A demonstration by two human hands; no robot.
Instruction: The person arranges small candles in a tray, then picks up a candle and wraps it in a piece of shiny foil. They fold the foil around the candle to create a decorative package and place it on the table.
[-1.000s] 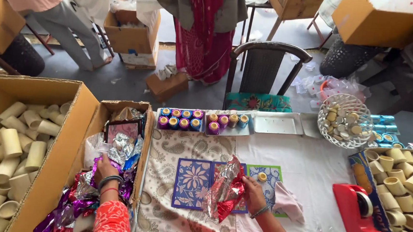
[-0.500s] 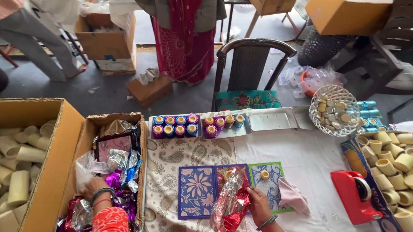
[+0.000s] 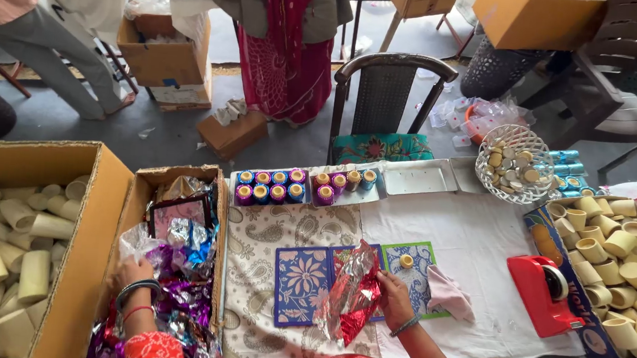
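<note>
Your left hand (image 3: 131, 274) is sunk in the cardboard box (image 3: 142, 196) of shiny foil wrappers (image 3: 183, 297); its fingers are buried, so you cannot tell whether they have closed on one. Your right hand (image 3: 394, 296) pinches a red-and-silver foil sheet (image 3: 351, 297) over the blue patterned card (image 3: 302, 282). That foil looks light, crinkly and easily torn, so hold it by an edge.

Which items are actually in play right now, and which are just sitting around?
In play:
- left hand in the box of foil wrappers
- right hand holding the red foil wrapper
- blue patterned mat under it

Sitting around:
- red tape dispenser
- thread spools
- wire basket
- pink cloth
</note>
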